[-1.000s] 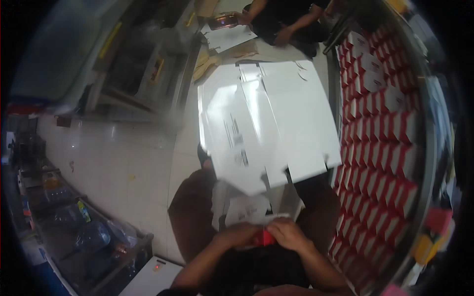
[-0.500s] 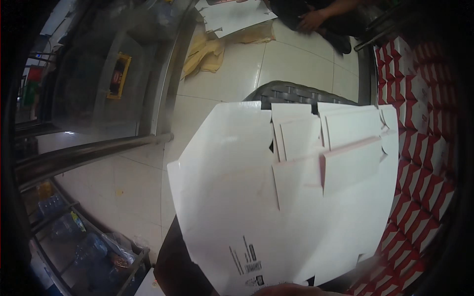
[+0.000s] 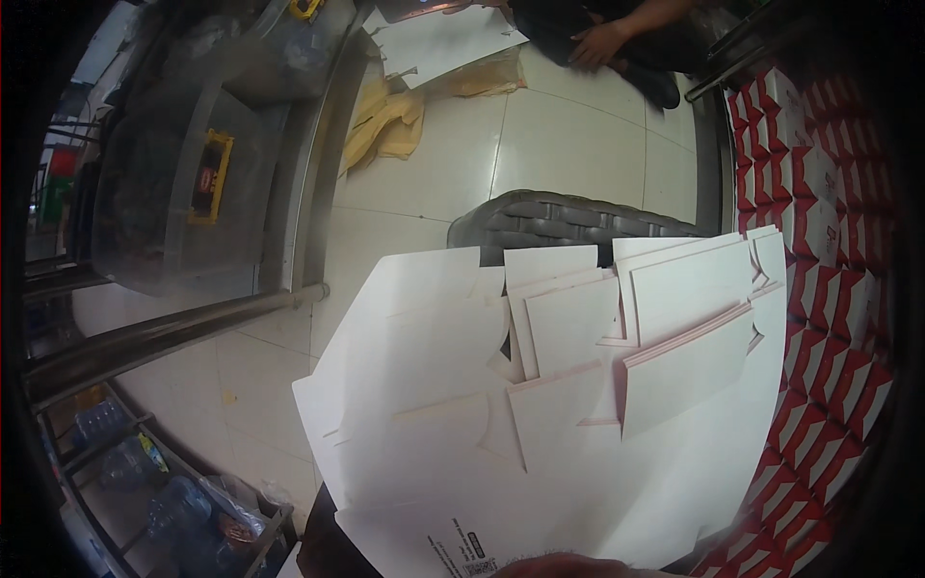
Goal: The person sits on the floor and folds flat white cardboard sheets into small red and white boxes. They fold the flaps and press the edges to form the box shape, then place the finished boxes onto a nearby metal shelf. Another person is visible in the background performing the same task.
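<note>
A stack of white die-cut cardboard blanks (image 3: 424,385) fills the lower middle, with slots and lifted flaps (image 3: 684,366) along its far and right parts. Pinkish edges show several layers, slightly fanned. Small black print marks the near side. At the bottom edge a strip of skin from one of my hands (image 3: 588,566) lies against the near edge of the cardboard. Its fingers are out of sight, and I cannot tell which hand it is. No other part of my hands is clearly seen.
Behind the stack is a dark woven-pattern seat or basket edge (image 3: 578,212). Red-and-white boxes (image 3: 819,347) are piled at right. A metal rack (image 3: 173,328) and a crate of plastic bottles (image 3: 183,511) stand at left. Ahead, a person's hand (image 3: 602,43) rests near another white sheet (image 3: 443,43).
The view has shifted, and the cardboard's far edge now sits lower in it. More layered edges and flaps show, and the printed patch has slid toward the bottom edge.
</note>
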`<state>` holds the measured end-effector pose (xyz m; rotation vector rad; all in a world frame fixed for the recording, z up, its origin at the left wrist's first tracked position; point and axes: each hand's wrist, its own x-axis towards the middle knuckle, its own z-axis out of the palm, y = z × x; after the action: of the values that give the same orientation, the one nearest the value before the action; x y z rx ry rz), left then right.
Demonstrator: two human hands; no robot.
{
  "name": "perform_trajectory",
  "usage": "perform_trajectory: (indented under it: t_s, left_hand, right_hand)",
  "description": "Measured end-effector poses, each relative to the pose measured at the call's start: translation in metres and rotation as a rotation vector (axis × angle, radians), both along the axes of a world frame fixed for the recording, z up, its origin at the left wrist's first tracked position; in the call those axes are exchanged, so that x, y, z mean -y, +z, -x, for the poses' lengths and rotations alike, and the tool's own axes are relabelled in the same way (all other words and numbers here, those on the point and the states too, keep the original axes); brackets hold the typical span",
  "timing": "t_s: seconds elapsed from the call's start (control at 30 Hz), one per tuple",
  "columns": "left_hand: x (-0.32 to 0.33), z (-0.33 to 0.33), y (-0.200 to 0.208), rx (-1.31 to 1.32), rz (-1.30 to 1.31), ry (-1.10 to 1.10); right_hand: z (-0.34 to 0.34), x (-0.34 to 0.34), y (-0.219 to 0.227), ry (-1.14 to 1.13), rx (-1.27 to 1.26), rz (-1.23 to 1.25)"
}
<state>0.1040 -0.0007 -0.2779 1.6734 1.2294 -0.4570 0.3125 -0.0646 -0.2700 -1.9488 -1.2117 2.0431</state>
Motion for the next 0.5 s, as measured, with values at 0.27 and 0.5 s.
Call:
perform_trajectory:
  t_s: [0.27, 0.5]
  left_hand:
    - [-0.002, -0.005, -0.007, -0.019, 0.007, 0.021]
    - [-0.001, -0.007, -0.01, -0.03, 0.013, 0.041]
  right_hand:
    - [-0.003, -0.002, -0.01, -0.006, -0.003, 0.018]
    - [-0.004, -0.001, -0.015, -0.005, -0.009, 0.034]
